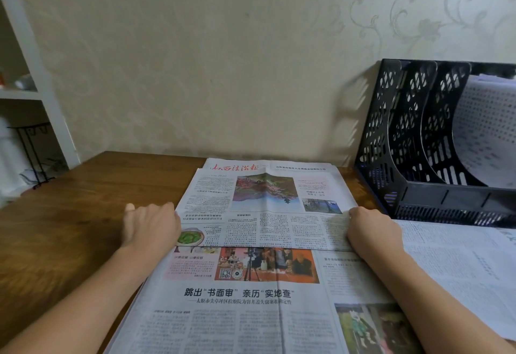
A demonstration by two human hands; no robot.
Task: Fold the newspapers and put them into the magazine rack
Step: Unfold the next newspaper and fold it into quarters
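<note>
Newspaper [251, 284] lies centre-table, mid-fold: left hand [152, 226] at 9 o'clock and right hand [372, 229] at 3 pinch its folded-over flap's edges; next, likely crease flat, then carry to magazine rack [413, 175] at 2 o'clock

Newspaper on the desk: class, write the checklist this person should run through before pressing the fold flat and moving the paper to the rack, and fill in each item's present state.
1. Both hands on the folded flap: ok. Left hand at its left edge, right hand at its right edge.
2. Flap edges lined up with the newspaper underneath: not ok, the top flap sits skewed and short of the far edge.
3. Crease pressed flat: cannot tell.
4. Free slot in the magazine rack: ok, the left compartments show nothing inside.
5. Other paper clear of the fold: ok, it lies to the right.
</note>
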